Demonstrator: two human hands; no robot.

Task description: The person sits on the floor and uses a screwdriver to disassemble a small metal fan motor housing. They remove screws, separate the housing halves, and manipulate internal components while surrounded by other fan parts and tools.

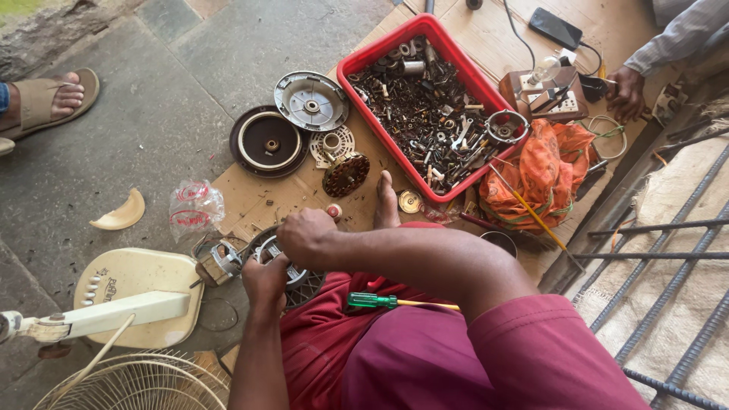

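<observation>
Motor housing (275,257) clamped at the cardboard sheet's (273,199) near left corner, left hand (265,281) gripping below, right hand (306,236) clenched on top. Crumpled clear bag (194,207) with red print just off that left edge, bare stone floor (144,129) beyond. Red tray (363,62) heaped with screws and nuts toward the far edge.

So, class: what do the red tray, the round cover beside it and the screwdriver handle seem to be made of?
Red tray: likely plastic, glossy moulded rim. Round cover: probably metal, dull silver-grey sheen. Screwdriver handle: apparently translucent green plastic.
</observation>
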